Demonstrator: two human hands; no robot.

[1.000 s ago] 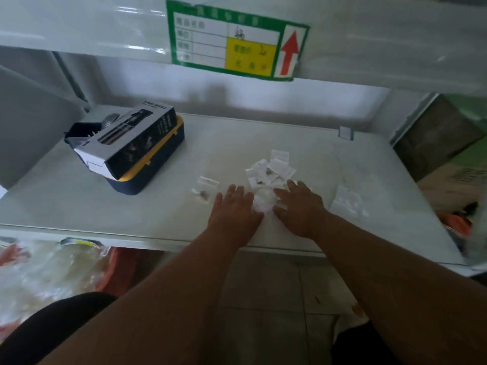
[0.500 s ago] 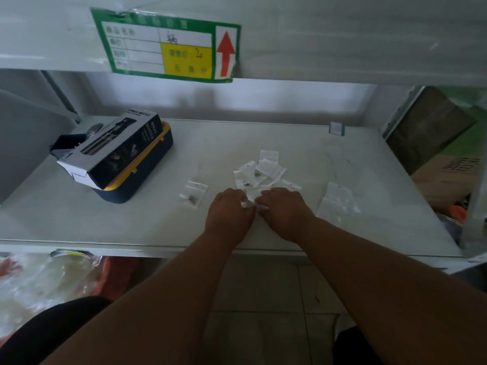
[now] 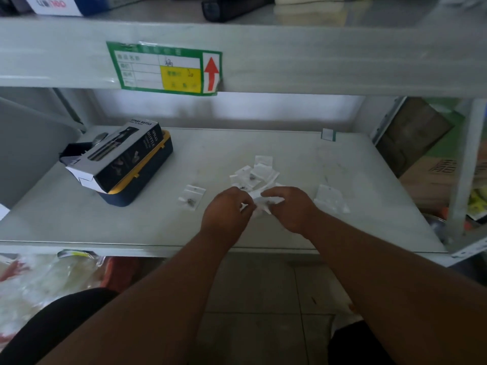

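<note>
Both hands have curled up from lying flat: left hand (image 3: 226,212) and right hand (image 3: 290,209) now pinch a crinkled bunch of small clear plastic bags (image 3: 263,204) between them, just above the smooth pale grey shelf (image 3: 263,148). Each grip is clenched on the thin film. The fingertips and what is inside the bags are hard to make out.

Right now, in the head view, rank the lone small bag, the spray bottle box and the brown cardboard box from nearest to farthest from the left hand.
1. Lone small bag: just left of the left hand, which pinches a crumpled bag.
2. Spray bottle box: back left, atop a blue case.
3. Brown cardboard box: far right, beyond the shelf post.
</note>
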